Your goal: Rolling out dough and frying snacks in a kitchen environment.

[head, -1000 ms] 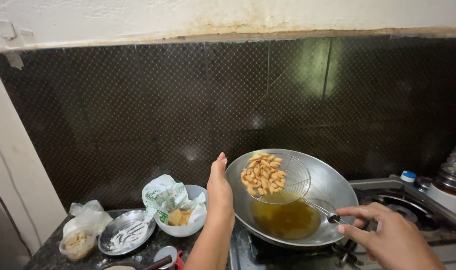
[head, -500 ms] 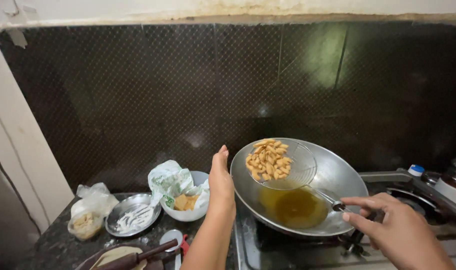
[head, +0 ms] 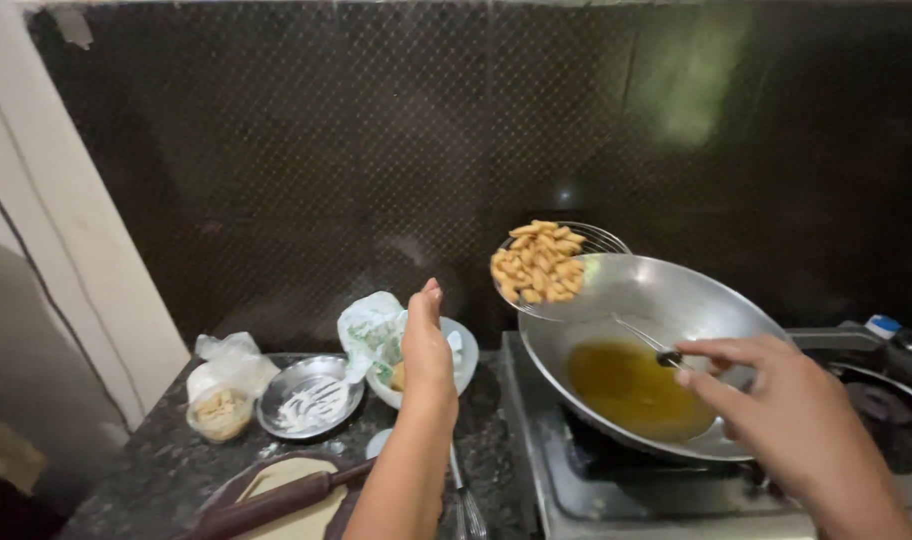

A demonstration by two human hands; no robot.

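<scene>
Two hands are working over a stove. The right hand (head: 786, 410) is gripping the thin handle of a wire strainer (head: 561, 270), fingers pinched shut around it, and is holding the strainer lifted at the wok's left rim. The strainer is carrying a heap of golden fried pieces (head: 538, 262). The wok (head: 666, 300) is sitting tilted on the burner, with amber oil (head: 631, 385) pooling low inside it. The left hand (head: 426, 350) is hovering flat and open, fingers straight together, gripping nothing, just in front of a pale bowl (head: 461, 350). A small steel plate (head: 311, 395) is lying further left on the counter.
</scene>
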